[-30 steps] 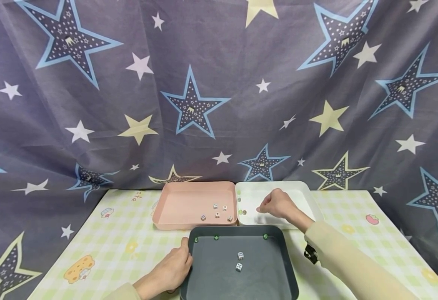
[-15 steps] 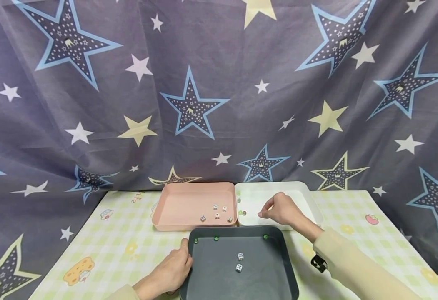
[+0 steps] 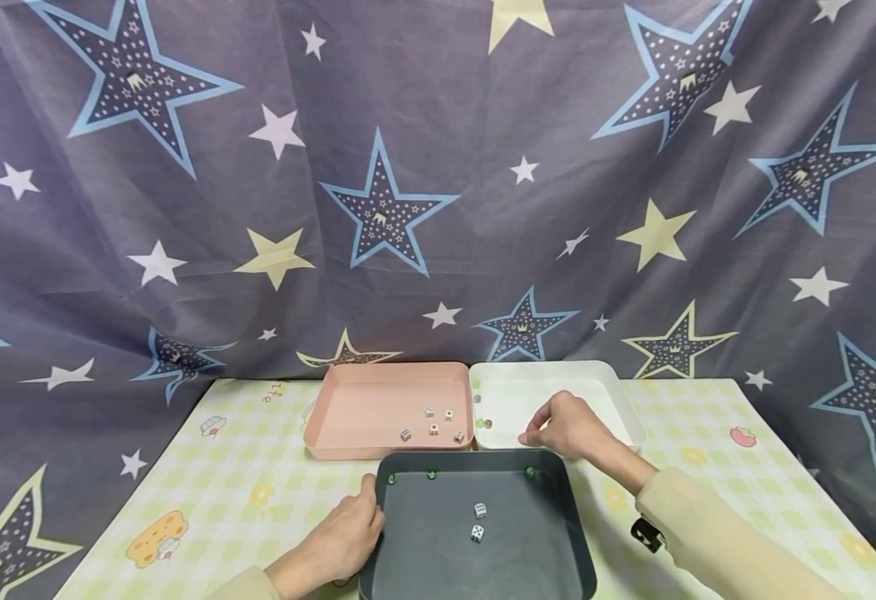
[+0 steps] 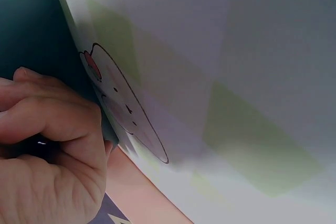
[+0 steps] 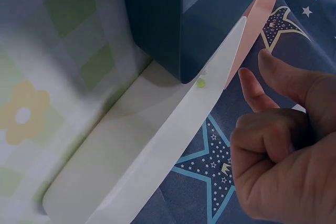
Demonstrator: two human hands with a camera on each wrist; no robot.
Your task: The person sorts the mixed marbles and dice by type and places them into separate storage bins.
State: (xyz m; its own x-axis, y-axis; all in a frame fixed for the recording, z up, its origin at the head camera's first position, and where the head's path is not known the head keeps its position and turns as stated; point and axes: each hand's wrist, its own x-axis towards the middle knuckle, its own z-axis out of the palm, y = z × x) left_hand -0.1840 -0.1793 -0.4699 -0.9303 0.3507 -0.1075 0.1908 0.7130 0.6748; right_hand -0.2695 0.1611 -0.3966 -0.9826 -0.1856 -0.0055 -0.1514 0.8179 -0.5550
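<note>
My left hand [image 3: 340,533] grips the left side of the dark grey tray [image 3: 528,567]; its curled fingers also show against that tray in the left wrist view. Inside the tray lie two white dice [image 3: 478,533] and three small green pieces [image 3: 531,472] along the far side. Over the near part of the white tray [image 3: 621,404] is my right hand [image 3: 568,425]. In the right wrist view its thumb [image 5: 283,74] and index finger stand apart with nothing between them, the other fingers bent. Several small green and brownish pieces [image 3: 479,423] lie at the white tray's left side.
Left of the white tray is a pink tray [image 3: 362,408] holding several white dice [image 3: 433,430]. Both stand at the back of the table, close behind the dark tray. A checked cloth [image 3: 242,467] covers the table, and a star-patterned curtain [image 3: 475,233] hangs behind.
My right hand has drawn a little nearer over the white tray, its fingertips now by the tray's near side. The left hand and the dice have stayed put.
</note>
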